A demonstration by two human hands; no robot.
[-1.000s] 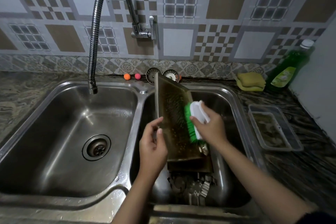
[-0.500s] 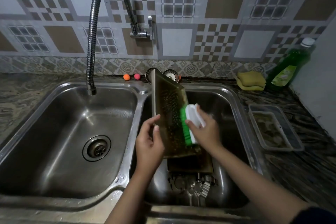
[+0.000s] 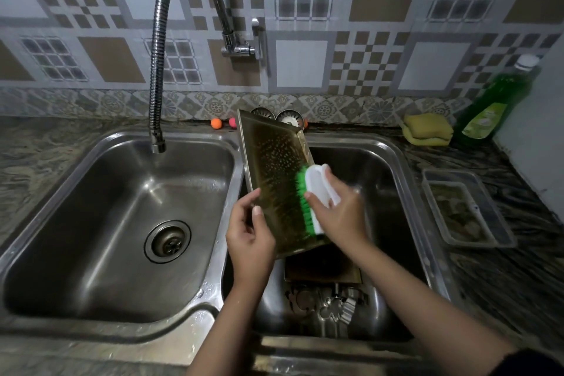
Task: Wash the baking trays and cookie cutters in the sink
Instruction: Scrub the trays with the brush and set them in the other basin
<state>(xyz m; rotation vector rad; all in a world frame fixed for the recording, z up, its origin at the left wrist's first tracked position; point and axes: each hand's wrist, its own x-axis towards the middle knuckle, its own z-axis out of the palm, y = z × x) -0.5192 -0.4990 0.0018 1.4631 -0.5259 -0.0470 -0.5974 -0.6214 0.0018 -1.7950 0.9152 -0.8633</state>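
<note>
1. the left grip [image 3: 250, 232] is clamped on the left edge of the tray [image 3: 276, 180], thumb on the near face and fingers curled behind it.
2. the tray stands nearly upright, tilted back, above the right basin [image 3: 393, 168] of the sink; its speckled inner face is turned toward the right grip.
3. the right grip [image 3: 340, 212] is clamped on the white back of the brush [image 3: 314, 192], just right of the left grip, with the tray between them.
4. the green bristles of the brush press on the tray's face near its right edge.
5. below both grips, a second tray [image 3: 323, 268] lies flat in the right basin, partly hidden by the held tray.
6. nearer than that, below the right grip's wrist, metal cutters [image 3: 332, 305] lie in a heap on the basin floor.
7. left of the left grip is the left basin [image 3: 91, 223] with its drain [image 3: 168, 241]; the tap [image 3: 158, 143] hangs over its far side.
8. right of the right grip, on the table [image 3: 518, 278], sits a clear tub [image 3: 467, 210].
9. beyond the tub are a yellow sponge [image 3: 427, 128] and a green bottle [image 3: 491, 107], side by side at the wall.
10. behind the tray's top edge, two strainers [image 3: 288, 117] and small balls [image 3: 216, 123] sit at the wall.
</note>
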